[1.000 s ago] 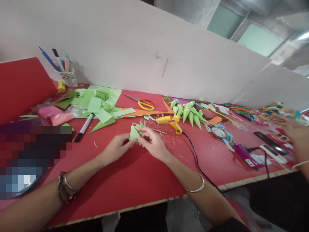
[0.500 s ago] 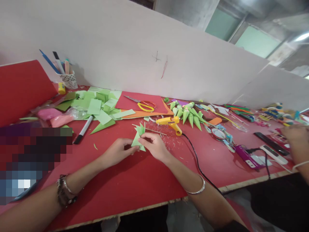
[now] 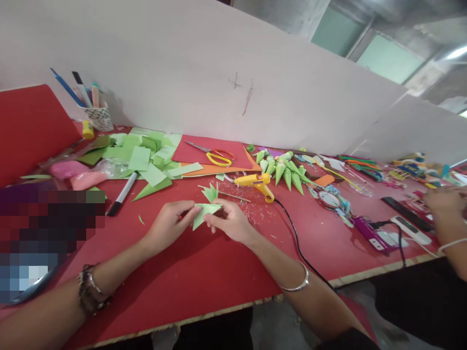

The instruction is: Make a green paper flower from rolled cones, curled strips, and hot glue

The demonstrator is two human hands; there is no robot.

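Note:
A piece of light green paper (image 3: pixel 203 213), folded to a pointed shape, is held between my two hands over the red table. My left hand (image 3: pixel 171 221) pinches its left edge with thumb and fingers. The right edge is gripped by my right hand (image 3: pixel 231 219), its thumb in front and the other fingers partly hidden behind. Just beyond the paper lie spiky green paper cuttings (image 3: pixel 210 192) and a thin stick (image 3: pixel 233 197). A yellow glue gun (image 3: pixel 255 183) rests past my right hand, its black cord trailing toward the table's front edge.
Green paper pieces (image 3: pixel 140 155), a marker (image 3: pixel 123 194) and scissors (image 3: pixel 211 154) on red paper lie at the back left. Green paper cones (image 3: pixel 286 170) sit beyond the glue gun. A purple power strip (image 3: pixel 372 236) stands at right, near another person's hand (image 3: pixel 445 201).
The green paper has turned in my hands, its point now downward. My left hand has moved slightly left and up. The view has shifted a little.

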